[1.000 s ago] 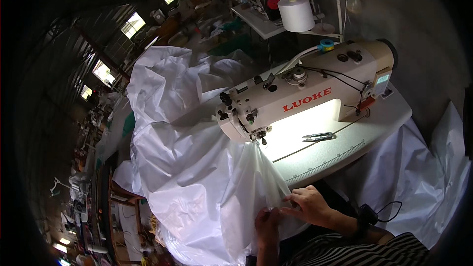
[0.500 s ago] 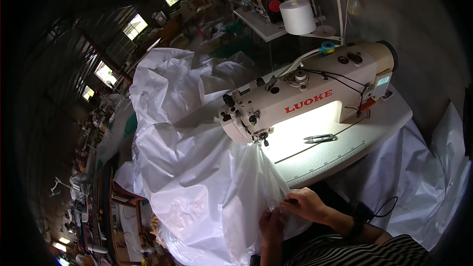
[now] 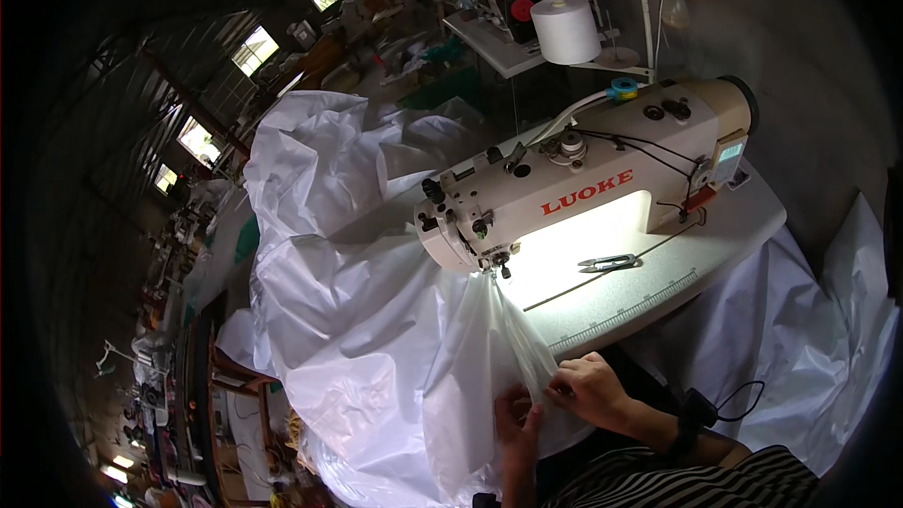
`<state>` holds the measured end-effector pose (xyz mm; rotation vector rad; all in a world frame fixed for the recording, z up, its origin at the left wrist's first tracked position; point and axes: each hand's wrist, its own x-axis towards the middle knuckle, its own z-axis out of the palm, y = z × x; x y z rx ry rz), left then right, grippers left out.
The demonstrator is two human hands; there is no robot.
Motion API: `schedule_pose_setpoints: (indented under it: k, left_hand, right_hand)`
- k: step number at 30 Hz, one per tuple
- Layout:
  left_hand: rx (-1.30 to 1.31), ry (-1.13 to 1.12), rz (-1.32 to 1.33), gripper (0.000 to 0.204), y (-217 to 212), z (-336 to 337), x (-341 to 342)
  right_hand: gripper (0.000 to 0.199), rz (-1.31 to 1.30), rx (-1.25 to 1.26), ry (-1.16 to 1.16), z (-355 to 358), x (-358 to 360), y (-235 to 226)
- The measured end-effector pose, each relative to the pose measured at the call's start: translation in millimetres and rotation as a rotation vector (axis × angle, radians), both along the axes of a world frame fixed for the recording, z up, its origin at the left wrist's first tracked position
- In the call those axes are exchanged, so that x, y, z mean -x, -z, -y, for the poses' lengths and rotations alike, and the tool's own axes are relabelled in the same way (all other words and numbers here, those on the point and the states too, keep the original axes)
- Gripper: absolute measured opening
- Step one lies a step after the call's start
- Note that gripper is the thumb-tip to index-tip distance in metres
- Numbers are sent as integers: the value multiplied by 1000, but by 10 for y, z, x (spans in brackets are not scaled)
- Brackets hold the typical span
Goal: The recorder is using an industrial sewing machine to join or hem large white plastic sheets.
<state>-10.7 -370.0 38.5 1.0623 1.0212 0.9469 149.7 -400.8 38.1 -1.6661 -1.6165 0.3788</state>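
Sheet (image 3: 362,306) covers the table's (image 3: 649,306) left end, passing beneath the machine's (image 3: 611,165) head. Right hand (image 3: 589,389) pinches it just off the near edge; left hand (image 3: 517,425) alongside, grip not determinable.

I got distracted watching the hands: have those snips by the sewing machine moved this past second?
No, no visible shift either way: judged against the fixed sewing machine, the snips lie in the same spot beside it.
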Motion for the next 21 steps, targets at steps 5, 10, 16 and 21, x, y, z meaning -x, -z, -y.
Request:
schedule_pose_setpoints:
  k: [5,10,16,21]
  left_hand:
    - [-142,-75,-440,18,95,-93,-73]
    - [-91,-177,-292,8,128,-94,4]
    - [-517,-78,-579,6,-90,-103,16]
    - [-810,105,-609,8,-120,-151,-5]
  right_hand:
    - [19,59,-71,-16,3,4,-7]
    - [19,39,-43,-35,-24,36,58]
    - [15,104,-254,336,225,11,-42]
    - [14,-399,50,-96,534,-15,-176]
